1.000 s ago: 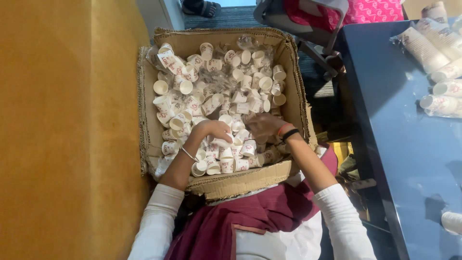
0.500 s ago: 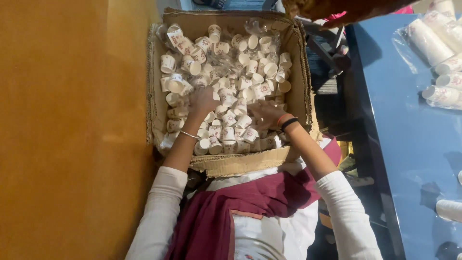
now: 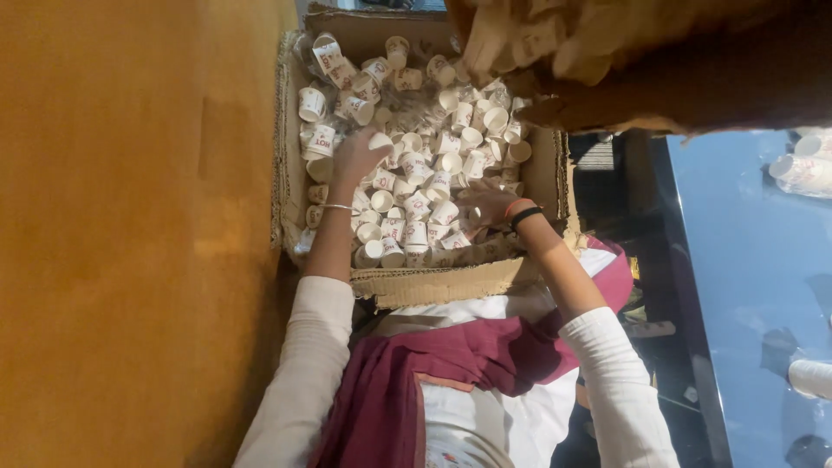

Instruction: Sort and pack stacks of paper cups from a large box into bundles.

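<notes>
Left hand [image 3: 357,158] closed around one small paper cup [image 3: 380,140], lifting it clear of the pile near the box's left-centre. Right hand [image 3: 487,203] lies palm-down among the cups at the box's right side, fingers curled into the heap; cannot tell whether it actually grips one or just rests on them. Thin bangle on left wrist, black and orange bands [image 3: 523,213] on right wrist.

Cups: white with red print, loose and jumbled, filling the cardboard box [image 3: 433,282] almost to the rim, some upright, some tipped. Box sits just beyond the person's lap, near flap bent toward the body. Maroon scarf [image 3: 407,381] over white sleeves. Orange-brown wall or panel [image 3: 130,234] to the left. Blue table [image 3: 754,251] to the right, with sleeved cup stacks [image 3: 802,169] at its far edge. Blurred brown shape [image 3: 659,61] crosses top right, too blurred to identify.

Step, as a judgement: picking loose cups out of the heap one by one, probably for nesting. Next move calls for a firm pinch on the rim without crushing the thin wall, and the right hand securing a second cup mouth-up so the two line up.
</notes>
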